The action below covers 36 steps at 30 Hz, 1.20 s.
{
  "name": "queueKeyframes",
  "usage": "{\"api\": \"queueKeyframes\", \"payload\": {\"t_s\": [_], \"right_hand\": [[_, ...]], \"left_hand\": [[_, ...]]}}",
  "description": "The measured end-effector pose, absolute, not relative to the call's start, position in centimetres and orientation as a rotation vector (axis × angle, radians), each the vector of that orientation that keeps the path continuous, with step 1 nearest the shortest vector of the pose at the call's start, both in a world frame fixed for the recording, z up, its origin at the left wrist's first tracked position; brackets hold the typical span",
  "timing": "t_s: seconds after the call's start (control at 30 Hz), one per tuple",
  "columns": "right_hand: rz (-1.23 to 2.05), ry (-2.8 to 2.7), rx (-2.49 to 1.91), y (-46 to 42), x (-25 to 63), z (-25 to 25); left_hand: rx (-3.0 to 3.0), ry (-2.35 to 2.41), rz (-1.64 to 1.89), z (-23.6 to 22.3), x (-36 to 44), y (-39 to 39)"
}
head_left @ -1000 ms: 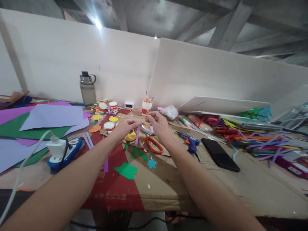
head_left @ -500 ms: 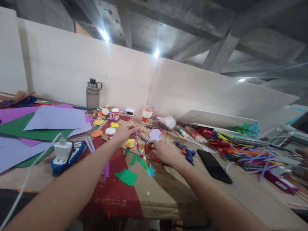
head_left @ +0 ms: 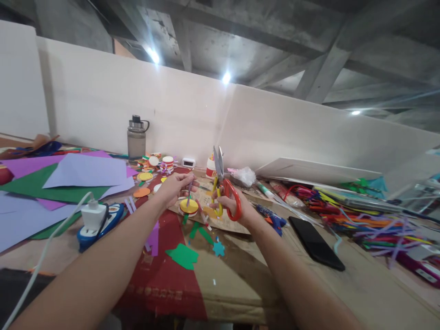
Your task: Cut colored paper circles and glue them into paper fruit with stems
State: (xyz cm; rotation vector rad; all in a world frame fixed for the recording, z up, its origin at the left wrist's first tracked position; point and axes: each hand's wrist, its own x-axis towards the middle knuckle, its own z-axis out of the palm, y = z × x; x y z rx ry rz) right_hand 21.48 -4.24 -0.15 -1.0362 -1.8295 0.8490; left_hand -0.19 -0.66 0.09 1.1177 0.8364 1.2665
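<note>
My right hand (head_left: pixel 237 205) grips a pair of scissors (head_left: pixel 219 167) by its red and yellow handles, with the blades pointing up and a little apart. In my left hand (head_left: pixel 179 185) a thin purple paper strip (head_left: pixel 189 195) is pinched between the fingertips and hangs down. Just below it sits a small round piece with a yellow top (head_left: pixel 189 206), and the strip's lower end overlaps it in view; whether they touch I cannot tell. Green paper scraps (head_left: pixel 183 255) and a blue paper star (head_left: pixel 218 247) lie nearer to me on the cardboard.
At right are a black phone (head_left: pixel 316 243), a blue glue gun (head_left: pixel 273 221) and a heap of coloured strips (head_left: pixel 388 229). Coloured paper sheets (head_left: pixel 84 170), a power strip with a white plug (head_left: pixel 96 217) and a water bottle (head_left: pixel 136 140) stand or lie at left.
My right hand has picked the scissors up off the table and raised them upright. My left hand still pinches the purple strip, nearly in the same place.
</note>
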Motion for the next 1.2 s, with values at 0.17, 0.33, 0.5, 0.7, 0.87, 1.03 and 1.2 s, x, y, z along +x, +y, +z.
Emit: {"api": "queueKeyframes", "payload": {"t_s": [0.17,0.33,0.5,0.7,0.87,1.03,1.2], "right_hand": [[1.376,-1.862,-0.820,-5.8,21.3,-0.5],[1.434,-1.808,-0.892,-6.1,21.4,-0.8],[1.682,-1.585,-0.889,-6.5,21.4,-0.4],[1.679,-1.608,-0.883,-7.2,21.6,0.4],[1.693,-1.618,-0.839,-7.0,22.0,-0.1],[1.696,-1.641,-0.842,-6.9,22.1,-0.4],[1.694,-1.651,-0.874,-7.2,22.0,0.0]], "left_hand": [[1.094,0.795,1.292,0.2,-1.1,0.0],[1.117,0.755,1.274,-0.2,-1.5,0.5],[1.117,0.755,1.274,-0.3,-1.8,0.8],[1.139,0.719,1.253,-0.3,-1.9,0.9],[1.169,0.692,1.243,-0.2,-1.7,0.7],[1.174,0.701,1.253,-0.3,-1.7,0.6],[1.176,0.699,1.259,-0.4,-1.7,0.7]]}}
